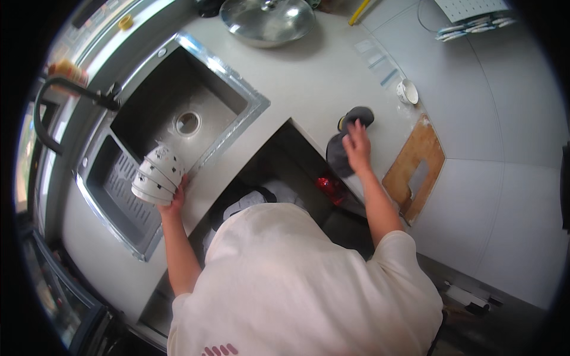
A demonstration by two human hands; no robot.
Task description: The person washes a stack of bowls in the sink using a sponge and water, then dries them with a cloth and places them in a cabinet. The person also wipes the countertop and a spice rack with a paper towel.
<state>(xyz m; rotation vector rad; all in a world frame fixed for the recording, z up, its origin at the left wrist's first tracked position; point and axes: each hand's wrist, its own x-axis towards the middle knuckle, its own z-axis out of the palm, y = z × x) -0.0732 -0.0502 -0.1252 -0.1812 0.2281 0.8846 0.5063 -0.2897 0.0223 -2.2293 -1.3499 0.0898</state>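
Several nested white bowls [157,177] with small dark star shapes lie tilted on their side in my left hand [174,199], whose fingers are wrapped round the stack's near right side. The stack is over the sink's near edge, by the divider between the two basins. On the right, my right hand [358,149] reaches over the counter with fingers stretched out, slightly blurred. Below its palm is a dark grey round thing [338,157]. Just beyond the fingertips sits a smaller dark round thing [361,116] with a yellowish edge; its kind is unclear.
The steel sink [237,98] has a black faucet [77,88] at its left. A shiny domed metal lid [267,24] lies at the back. To the right are a small white bowl [407,92] and a wooden cutting board [432,139]. Below the counter opening shows a red item [330,190].
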